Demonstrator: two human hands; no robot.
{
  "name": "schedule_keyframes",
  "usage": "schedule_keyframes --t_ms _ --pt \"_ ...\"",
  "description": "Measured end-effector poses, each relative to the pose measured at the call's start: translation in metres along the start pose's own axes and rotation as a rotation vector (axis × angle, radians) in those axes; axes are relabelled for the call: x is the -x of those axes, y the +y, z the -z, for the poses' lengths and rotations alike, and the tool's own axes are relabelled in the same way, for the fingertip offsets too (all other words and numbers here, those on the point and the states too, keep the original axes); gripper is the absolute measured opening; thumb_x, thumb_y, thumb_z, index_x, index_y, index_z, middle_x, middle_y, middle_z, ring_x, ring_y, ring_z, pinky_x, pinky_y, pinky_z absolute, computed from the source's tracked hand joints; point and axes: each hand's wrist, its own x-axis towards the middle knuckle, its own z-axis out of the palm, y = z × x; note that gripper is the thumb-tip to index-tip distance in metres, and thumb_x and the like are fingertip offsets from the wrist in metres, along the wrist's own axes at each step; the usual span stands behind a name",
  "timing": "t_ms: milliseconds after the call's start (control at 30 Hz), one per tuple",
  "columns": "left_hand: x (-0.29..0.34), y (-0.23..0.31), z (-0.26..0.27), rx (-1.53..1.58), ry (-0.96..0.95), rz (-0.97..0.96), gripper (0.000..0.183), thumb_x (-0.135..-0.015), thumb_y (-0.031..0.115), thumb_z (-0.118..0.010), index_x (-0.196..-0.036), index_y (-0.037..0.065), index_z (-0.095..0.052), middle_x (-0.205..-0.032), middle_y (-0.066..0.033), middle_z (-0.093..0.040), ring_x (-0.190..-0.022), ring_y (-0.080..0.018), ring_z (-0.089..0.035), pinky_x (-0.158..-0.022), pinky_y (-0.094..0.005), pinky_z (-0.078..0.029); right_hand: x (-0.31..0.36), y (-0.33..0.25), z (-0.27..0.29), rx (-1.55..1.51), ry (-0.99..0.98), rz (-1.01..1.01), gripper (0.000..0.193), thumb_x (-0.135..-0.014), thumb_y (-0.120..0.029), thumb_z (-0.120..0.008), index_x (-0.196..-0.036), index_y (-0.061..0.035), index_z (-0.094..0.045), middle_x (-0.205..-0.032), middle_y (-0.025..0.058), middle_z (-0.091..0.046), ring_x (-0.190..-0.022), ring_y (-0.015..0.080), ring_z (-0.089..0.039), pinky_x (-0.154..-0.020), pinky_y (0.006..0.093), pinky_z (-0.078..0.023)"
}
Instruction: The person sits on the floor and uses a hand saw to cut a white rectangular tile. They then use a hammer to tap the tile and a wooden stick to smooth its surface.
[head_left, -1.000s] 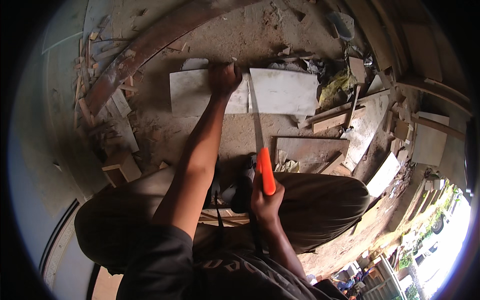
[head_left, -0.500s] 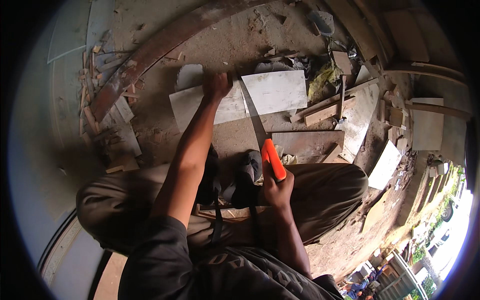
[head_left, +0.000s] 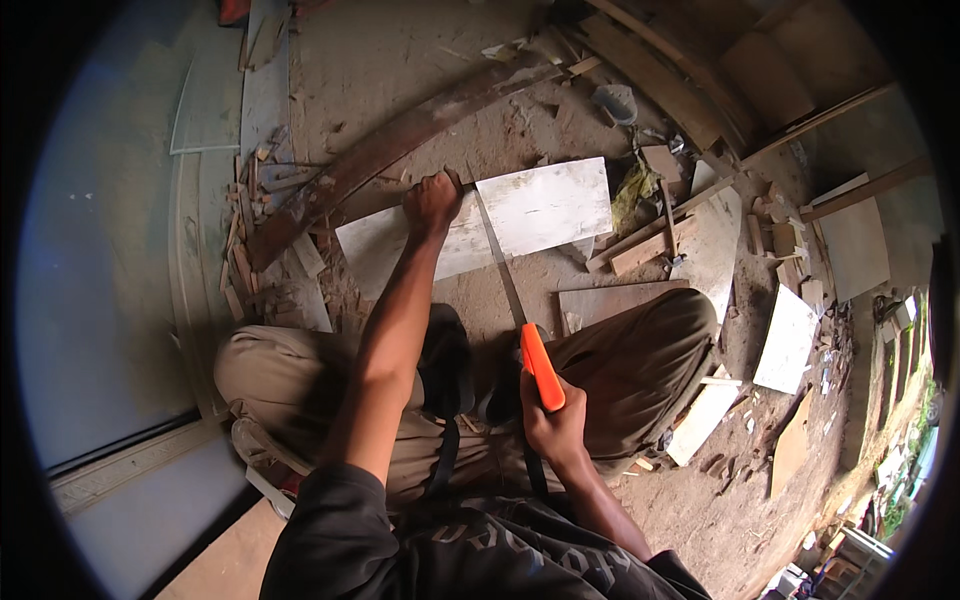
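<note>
A handsaw (head_left: 541, 366) with an orange handle is in my right hand (head_left: 556, 418), whose fingers wrap round the grip. Its thin dark blade slants away from me and lies across a white board (head_left: 548, 207), meeting a narrow line between the board's left and right parts. Over the board's far edge, just left of the blade, my left hand (head_left: 434, 203) is closed and presses on it. The left part of the board is in shade, the right part in bright light. My knees are spread wide, and my feet stand on the near side of the board.
A long brown plank (head_left: 400, 140) lies beyond the board. Wood scraps (head_left: 245, 240) gather at the left by a pale panel. A yellowish crumpled bag (head_left: 633, 192), wood strips (head_left: 645, 252) and a grey scoop-like container (head_left: 614, 103) are at the right. A brown board (head_left: 610, 303) lies by my right knee.
My right hand has drawn the saw back toward me, its handle now nearer my body. My left hand stays on the board's far edge. The whole view has shifted a little.
</note>
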Motion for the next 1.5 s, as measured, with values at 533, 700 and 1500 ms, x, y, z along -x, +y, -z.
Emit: schedule_keyframes --t_ms 533,700,1500 --pt "0.029 0.052 0.055 0.004 0.098 -0.141 0.037 -0.090 0.026 -0.042 -0.081 0.004 -0.071 -0.085 -0.0212 -0.069 -0.083 -0.0395 -0.068 -0.075 -0.0485 -0.054 -0.042 -0.018 -0.004 0.107 0.023 -0.033 0.029 -0.087 -0.017 -0.062 -0.071 0.0062 -0.054 -0.054 0.0222 -0.048 -0.047 0.0289 -0.058 -0.047 0.0376 -0.038" --pt "0.011 0.031 0.058 0.022 0.233 -0.150 0.038 -0.089 0.026 -0.042 -0.078 0.005 -0.071 -0.084 -0.0195 -0.069 -0.082 -0.0398 -0.068 -0.075 -0.0477 -0.054 0.012 -0.004 0.008 -0.005 0.083 0.098 0.028 -0.086 -0.018 -0.065 -0.071 0.0042 -0.056 -0.054 0.0159 -0.053 -0.050 0.0154 -0.057 -0.049 0.0364 -0.041" --pt "0.069 0.044 0.197 0.302 -0.173 -0.743 0.052 -0.095 0.035 -0.045 -0.062 -0.002 -0.058 -0.054 -0.0189 -0.055 -0.052 -0.0282 -0.060 -0.054 -0.0374 -0.043 -0.118 -0.003 0.013 -0.177 -0.231 0.486 0.031 -0.085 -0.015 -0.070 -0.108 0.0042 -0.062 -0.104 0.0189 -0.065 -0.097 0.0274 -0.064 -0.086 0.0342 -0.047"
